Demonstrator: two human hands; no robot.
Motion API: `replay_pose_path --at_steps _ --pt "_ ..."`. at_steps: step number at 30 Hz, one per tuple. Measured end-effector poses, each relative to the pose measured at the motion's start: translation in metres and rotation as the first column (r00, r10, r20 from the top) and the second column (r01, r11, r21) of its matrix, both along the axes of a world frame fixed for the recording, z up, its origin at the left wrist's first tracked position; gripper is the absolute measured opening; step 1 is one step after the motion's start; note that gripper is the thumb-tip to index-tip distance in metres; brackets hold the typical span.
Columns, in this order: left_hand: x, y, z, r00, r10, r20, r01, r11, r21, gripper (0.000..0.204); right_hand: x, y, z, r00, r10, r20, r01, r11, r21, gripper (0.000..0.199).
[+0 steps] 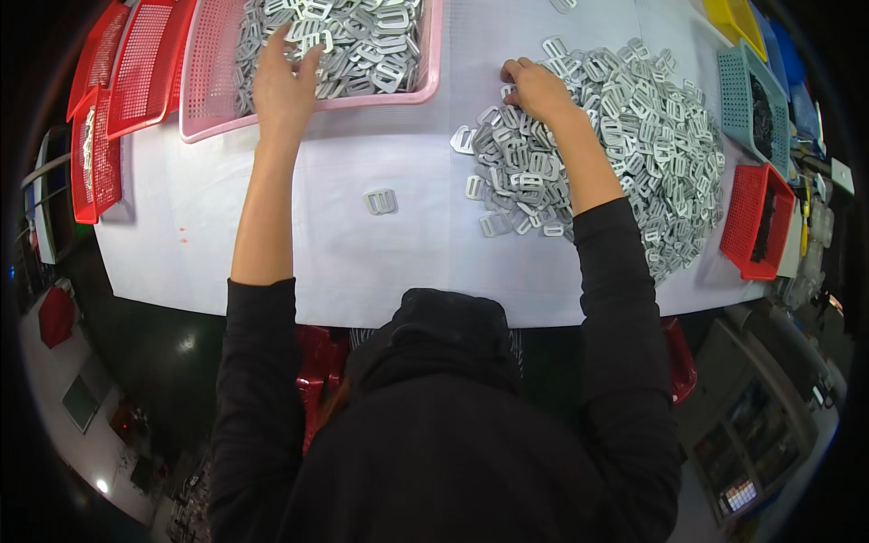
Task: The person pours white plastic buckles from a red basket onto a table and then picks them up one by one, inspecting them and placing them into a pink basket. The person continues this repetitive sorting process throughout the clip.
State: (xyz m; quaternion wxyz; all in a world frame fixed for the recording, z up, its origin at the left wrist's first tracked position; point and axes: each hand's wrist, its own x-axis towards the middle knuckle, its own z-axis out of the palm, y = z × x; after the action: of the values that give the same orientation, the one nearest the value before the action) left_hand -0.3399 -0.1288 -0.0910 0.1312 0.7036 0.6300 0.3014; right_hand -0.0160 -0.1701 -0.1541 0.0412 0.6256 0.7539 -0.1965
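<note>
Table [344, 262] | left hand [282, 86] over basket [376, 101] | right hand [541, 92] curled at buckles [674, 127]

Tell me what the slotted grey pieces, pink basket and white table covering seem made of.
Slotted grey pieces: probably metal, dull silver with bright glints. Pink basket: likely moulded plastic, semi-gloss, with a rounded rim. White table covering: matte sheet with faint creases; fabric or plastic, unclear.

Buckles [665, 136] are silver-grey, the large basket [433, 56] pink, the tabletop [389, 267] white, sleeves [623, 299] black.
</note>
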Motion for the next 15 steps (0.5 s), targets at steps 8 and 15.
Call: replay_pose_path --at_steps 8,15 --pt "0.060 -0.125 0.037 0.456 0.216 0.863 0.494 0.745 -0.448 0.034 -0.001 -0.017 0.030 0.938 -0.236 -0.252 0.268 0.958 0.100 0.020" --pt "0.089 -0.168 -0.034 0.086 0.600 0.796 0.617 0.595 -0.515 0.043 -0.066 -0.100 0.050 0.541 -0.518 -0.662 0.299 0.855 -0.425 0.024"
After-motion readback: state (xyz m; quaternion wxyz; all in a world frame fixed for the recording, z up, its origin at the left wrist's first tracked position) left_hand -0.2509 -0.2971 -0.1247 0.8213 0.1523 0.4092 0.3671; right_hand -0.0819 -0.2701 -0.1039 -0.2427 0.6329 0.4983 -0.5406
